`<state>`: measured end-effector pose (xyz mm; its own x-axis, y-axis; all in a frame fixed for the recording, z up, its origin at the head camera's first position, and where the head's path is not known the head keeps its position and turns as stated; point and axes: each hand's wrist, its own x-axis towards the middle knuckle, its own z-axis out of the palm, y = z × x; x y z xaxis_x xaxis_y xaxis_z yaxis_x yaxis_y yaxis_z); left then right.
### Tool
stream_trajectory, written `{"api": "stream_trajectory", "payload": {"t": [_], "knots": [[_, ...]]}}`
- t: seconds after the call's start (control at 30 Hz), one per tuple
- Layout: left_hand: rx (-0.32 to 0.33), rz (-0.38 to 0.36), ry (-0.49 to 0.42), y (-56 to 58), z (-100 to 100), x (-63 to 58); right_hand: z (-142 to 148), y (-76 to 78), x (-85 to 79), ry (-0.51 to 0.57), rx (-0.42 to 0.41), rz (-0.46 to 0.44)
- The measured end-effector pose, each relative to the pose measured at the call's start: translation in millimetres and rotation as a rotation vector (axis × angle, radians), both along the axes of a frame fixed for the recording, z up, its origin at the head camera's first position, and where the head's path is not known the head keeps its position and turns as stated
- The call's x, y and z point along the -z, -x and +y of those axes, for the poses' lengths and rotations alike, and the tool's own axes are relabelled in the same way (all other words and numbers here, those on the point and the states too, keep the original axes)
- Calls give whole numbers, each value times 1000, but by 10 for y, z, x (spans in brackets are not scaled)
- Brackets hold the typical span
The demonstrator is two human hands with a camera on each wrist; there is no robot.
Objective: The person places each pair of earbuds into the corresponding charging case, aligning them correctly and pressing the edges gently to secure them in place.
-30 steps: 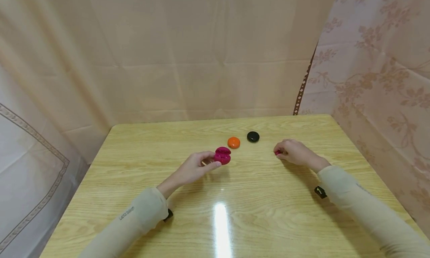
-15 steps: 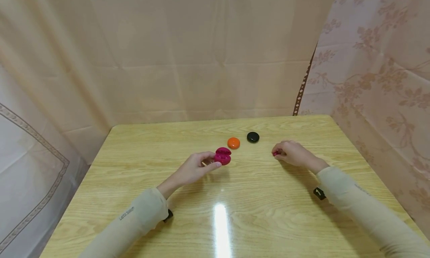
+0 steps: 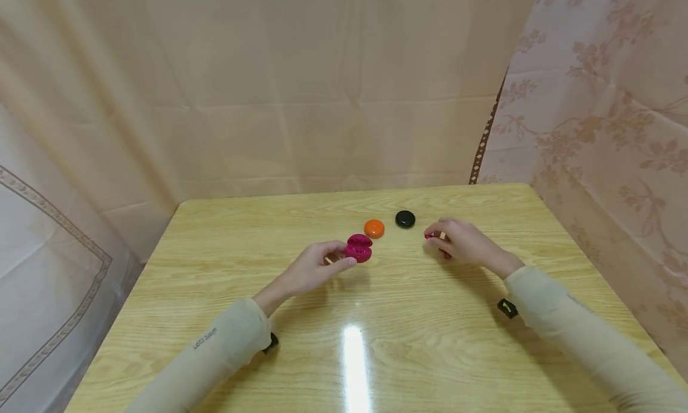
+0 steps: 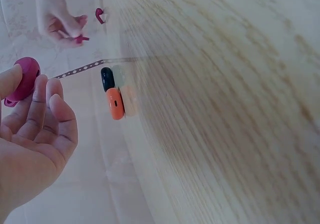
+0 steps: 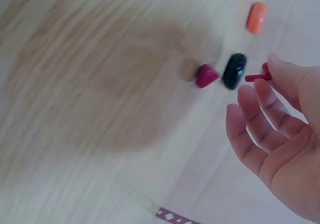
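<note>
My left hand (image 3: 312, 268) grips a magenta earbud charging case (image 3: 359, 248) between thumb and fingers. Its lid stands raised, and the hand holds it over the table. To the right, my right hand (image 3: 461, 241) pinches a magenta earbud (image 5: 260, 78) between thumb and index fingertip, with the other fingers loosely bent. A second magenta earbud (image 5: 206, 76) shows below that hand at the tabletop, apart from the fingertips; in the left wrist view this second earbud (image 4: 100, 16) appears beside the pinching fingers.
An orange rounded case (image 3: 374, 228) lies on the wooden table (image 3: 279, 222) just behind the magenta one. A black rounded case (image 3: 405, 219) is to its right. Beige curtains (image 3: 269, 91) hang behind the table, and a floral cloth (image 3: 613, 102) borders the right side.
My right hand has shifted a little left, its fingers looser, and the second earbud now shows separately beneath it. My left hand and the case have barely moved.
</note>
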<state>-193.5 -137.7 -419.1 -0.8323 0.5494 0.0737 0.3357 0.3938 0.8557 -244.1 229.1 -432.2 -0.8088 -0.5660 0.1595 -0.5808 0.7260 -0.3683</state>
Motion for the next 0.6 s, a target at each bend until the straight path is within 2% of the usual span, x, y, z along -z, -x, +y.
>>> {"api": "stream_trajectory", "payload": {"t": [0.07, 0.13, 0.4, 0.6], "knots": [[5, 3, -4, -2, 7, -2, -36, -19, -41, 21, 4, 18], [7, 2, -9, -2, 14, -3, -85, -46, -93, 59, 4, 0], [-6, -4, -14, 11, 36, 10, -341, -184, -334, 256, -60, -192], [-26, -12, -8, 11, 54, 1, -466, -249, -419, 382, -105, -263]]}}
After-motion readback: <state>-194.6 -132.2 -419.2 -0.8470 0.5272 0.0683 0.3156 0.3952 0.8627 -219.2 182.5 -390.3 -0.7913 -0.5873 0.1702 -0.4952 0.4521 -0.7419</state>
